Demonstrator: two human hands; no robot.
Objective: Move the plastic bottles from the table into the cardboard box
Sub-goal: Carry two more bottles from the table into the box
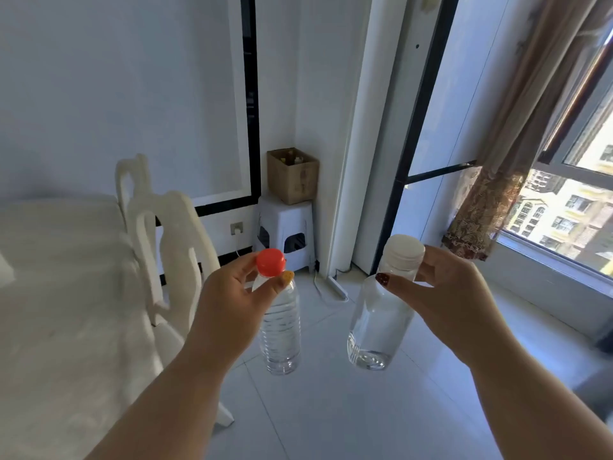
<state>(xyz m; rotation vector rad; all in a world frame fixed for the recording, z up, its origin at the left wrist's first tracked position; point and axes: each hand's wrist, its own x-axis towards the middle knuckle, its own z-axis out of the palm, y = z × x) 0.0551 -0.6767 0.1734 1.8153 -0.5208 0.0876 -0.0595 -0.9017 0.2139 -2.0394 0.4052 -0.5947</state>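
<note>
in the lower middle of the frame, two clear plastic bottles hang in the air over the tiled floor, well off the worktop at the left edge. the left hand has its grip pinched round the neck of the red-capped bottle, thumb and fingers just under the cap. the right hand grips the white-capped bottle the same way, fingers curled round the neck below the lid.

the cardboard box sits on a white plastic stool in the corner, upper middle of the frame, still well apart from both bottles. something pale shows inside its open top (bottles already dropped in, possibly, but too small to tell).

so i'd judge this pair lifted and in transit, with the carry across and the drop into the box left. whether more bottles wait on the worktop, i cannot tell.
</note>
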